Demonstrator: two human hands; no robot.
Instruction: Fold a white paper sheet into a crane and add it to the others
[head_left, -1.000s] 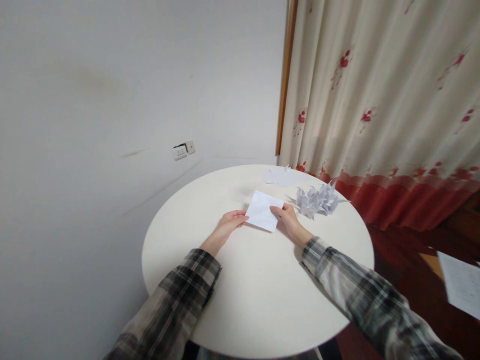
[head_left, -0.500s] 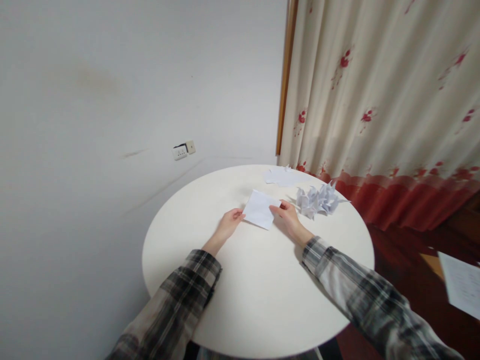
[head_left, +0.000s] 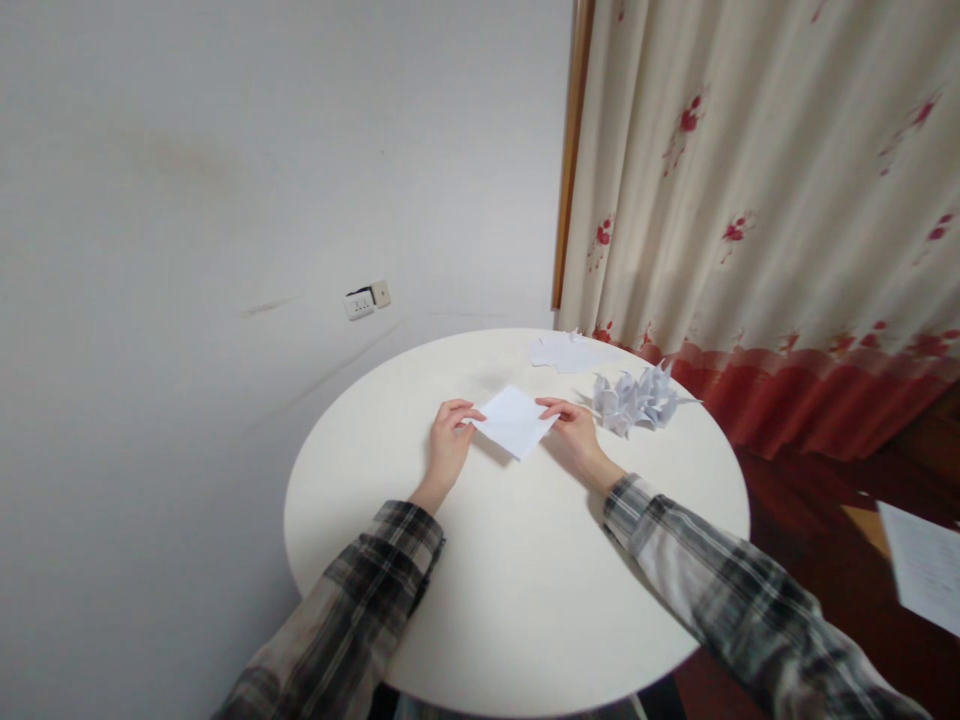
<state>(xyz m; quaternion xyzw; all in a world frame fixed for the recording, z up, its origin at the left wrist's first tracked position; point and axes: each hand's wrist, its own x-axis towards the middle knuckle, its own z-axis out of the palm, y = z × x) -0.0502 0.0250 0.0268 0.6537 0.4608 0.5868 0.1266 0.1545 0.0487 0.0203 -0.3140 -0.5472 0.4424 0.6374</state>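
A small white square of paper [head_left: 514, 421] is held just above the round white table [head_left: 517, 590], turned like a diamond. My left hand [head_left: 448, 443] pinches its left corner and my right hand [head_left: 571, 430] pinches its right corner. A faint crease runs across the sheet between the two held corners. Both sleeves are plaid.
A cluster of folded white paper figures [head_left: 634, 399] lies just right of my right hand. Flat white paper pieces [head_left: 562, 352] sit at the table's far edge. A flowered curtain [head_left: 757, 200] hangs at the right, a wall socket [head_left: 366, 299] at the left, and loose paper [head_left: 922, 565] on the floor.
The sheet has been turned from a slanted rectangle-like pose to a diamond. Both hands shifted from its sides to opposite corners, the left hand moving up and forward.
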